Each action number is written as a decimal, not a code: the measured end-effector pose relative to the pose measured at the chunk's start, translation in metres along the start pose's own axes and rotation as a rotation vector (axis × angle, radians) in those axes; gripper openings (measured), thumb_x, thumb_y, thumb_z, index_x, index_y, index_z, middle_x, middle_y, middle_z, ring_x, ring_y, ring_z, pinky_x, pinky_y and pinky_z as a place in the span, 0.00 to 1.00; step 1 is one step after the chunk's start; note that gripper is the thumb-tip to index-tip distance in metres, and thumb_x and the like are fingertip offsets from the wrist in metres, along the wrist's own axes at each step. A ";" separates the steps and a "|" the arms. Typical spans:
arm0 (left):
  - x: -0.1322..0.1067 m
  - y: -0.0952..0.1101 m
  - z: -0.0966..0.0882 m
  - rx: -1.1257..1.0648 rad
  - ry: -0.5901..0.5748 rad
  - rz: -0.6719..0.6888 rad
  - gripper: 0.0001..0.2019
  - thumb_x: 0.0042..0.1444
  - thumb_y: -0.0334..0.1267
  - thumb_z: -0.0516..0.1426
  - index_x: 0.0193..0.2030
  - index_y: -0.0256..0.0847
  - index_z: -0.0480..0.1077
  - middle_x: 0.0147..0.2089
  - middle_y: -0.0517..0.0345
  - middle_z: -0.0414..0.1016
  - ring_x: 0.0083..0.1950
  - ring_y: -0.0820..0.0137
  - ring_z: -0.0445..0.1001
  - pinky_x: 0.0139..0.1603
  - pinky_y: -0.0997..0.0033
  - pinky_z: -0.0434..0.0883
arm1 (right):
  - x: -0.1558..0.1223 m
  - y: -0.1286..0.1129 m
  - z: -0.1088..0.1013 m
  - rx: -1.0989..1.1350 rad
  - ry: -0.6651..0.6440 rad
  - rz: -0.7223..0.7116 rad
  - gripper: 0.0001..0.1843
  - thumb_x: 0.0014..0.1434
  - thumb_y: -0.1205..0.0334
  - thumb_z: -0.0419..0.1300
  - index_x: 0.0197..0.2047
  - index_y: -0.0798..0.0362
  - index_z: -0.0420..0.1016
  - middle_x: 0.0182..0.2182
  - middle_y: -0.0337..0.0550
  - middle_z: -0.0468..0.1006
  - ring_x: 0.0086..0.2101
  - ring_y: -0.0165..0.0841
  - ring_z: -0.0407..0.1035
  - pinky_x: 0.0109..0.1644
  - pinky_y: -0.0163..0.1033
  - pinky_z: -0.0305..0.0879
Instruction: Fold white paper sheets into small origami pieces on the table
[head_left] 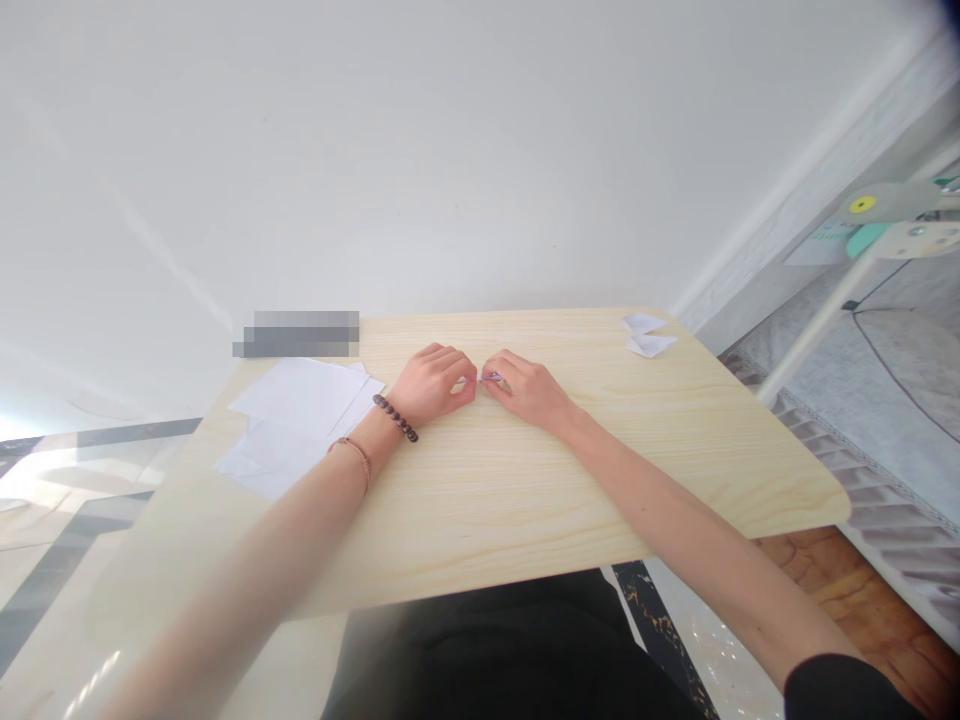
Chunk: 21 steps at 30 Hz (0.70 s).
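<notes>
My left hand [435,383] and my right hand [525,388] rest side by side on the light wooden table [525,500], fingers curled in a pinch. Between their fingertips sits a tiny piece of paper [486,379], gripped by both hands and mostly hidden by the fingers. My left wrist wears a dark bead bracelet and a thin band. A stack of white paper sheets [292,420] lies just left of my left hand.
Two small folded white paper pieces [646,336] lie at the table's far right corner. A white wall stands behind the table. A pale stand with a round teal and yellow part [870,215] leans at the right, over a grey rug.
</notes>
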<state>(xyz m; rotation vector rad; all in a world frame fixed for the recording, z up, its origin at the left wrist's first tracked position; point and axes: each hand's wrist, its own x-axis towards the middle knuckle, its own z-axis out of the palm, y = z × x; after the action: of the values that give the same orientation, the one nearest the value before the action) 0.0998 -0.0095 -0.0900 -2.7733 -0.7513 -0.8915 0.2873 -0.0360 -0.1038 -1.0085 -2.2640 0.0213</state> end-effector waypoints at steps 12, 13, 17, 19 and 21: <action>0.000 0.000 0.001 -0.003 -0.018 0.001 0.06 0.52 0.32 0.49 0.32 0.39 0.67 0.31 0.56 0.72 0.36 0.71 0.69 0.42 0.68 0.63 | 0.001 -0.001 0.000 0.002 -0.007 -0.021 0.07 0.58 0.65 0.46 0.36 0.53 0.65 0.34 0.44 0.70 0.34 0.30 0.65 0.37 0.34 0.61; 0.000 0.000 0.000 -0.006 -0.016 0.000 0.06 0.52 0.32 0.49 0.32 0.39 0.67 0.32 0.56 0.72 0.36 0.71 0.69 0.42 0.67 0.63 | 0.001 -0.001 0.000 0.002 -0.009 -0.022 0.07 0.58 0.65 0.46 0.36 0.53 0.65 0.34 0.44 0.70 0.33 0.30 0.65 0.36 0.34 0.61; -0.001 0.000 0.001 -0.004 -0.020 -0.009 0.06 0.52 0.33 0.49 0.32 0.39 0.67 0.32 0.57 0.72 0.37 0.71 0.69 0.42 0.67 0.63 | 0.000 -0.002 0.000 0.002 -0.003 -0.018 0.07 0.58 0.65 0.47 0.36 0.53 0.64 0.34 0.44 0.70 0.33 0.30 0.65 0.36 0.34 0.61; -0.001 0.000 0.001 0.003 -0.026 -0.018 0.06 0.52 0.33 0.49 0.32 0.39 0.67 0.32 0.58 0.72 0.36 0.71 0.69 0.42 0.68 0.62 | 0.001 -0.002 0.001 -0.004 -0.004 -0.010 0.06 0.58 0.65 0.47 0.36 0.53 0.64 0.34 0.43 0.70 0.33 0.30 0.65 0.35 0.34 0.61; -0.001 0.000 0.001 0.006 -0.028 -0.025 0.06 0.52 0.32 0.49 0.31 0.39 0.67 0.31 0.58 0.72 0.35 0.71 0.69 0.42 0.68 0.62 | 0.001 -0.002 0.001 -0.012 -0.013 -0.002 0.07 0.58 0.65 0.47 0.35 0.53 0.64 0.34 0.43 0.70 0.33 0.29 0.65 0.35 0.33 0.60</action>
<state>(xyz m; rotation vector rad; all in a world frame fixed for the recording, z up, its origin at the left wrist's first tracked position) 0.0998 -0.0094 -0.0910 -2.7829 -0.7926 -0.8558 0.2853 -0.0365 -0.1033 -1.0158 -2.2794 0.0134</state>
